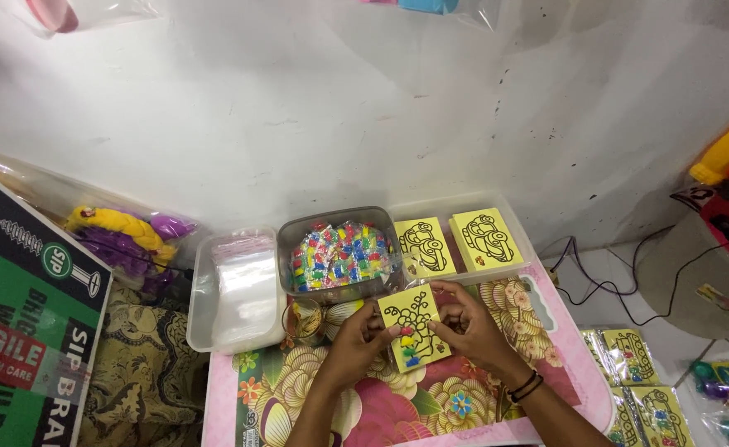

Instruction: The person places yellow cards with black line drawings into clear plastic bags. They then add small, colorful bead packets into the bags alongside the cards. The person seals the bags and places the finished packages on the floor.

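Both hands held a small yellow card over the near middle of the flowered pink tabletop. The card was square, bright yellow, printed with a black line drawing of curling stems or a plant, and slightly tilted; a few small coloured packets, red, yellow, green and blue, lay against its lower part. The left hand pinched the card's left edge between thumb and fingers, and the right hand pinched its right edge the same way, fingers curled around behind it. A dark band circled the right wrist.

Just beyond the card stood a clear plastic tub filled with many small multicoloured packets. To its left sat a shallow clear tray holding empty transparent bags, and to its right an open tray propped two more yellow cards with black vehicle outlines.

The card's back and the fingers behind it were hidden. A small roundish patterned object between the tub and the left hand was too unclear to name. On the far left, a green and black cardboard box was cut off by the edge, and a bag of yellow and purple things was blurred by its plastic. At the near right, more bagged yellow cards ran out of view.
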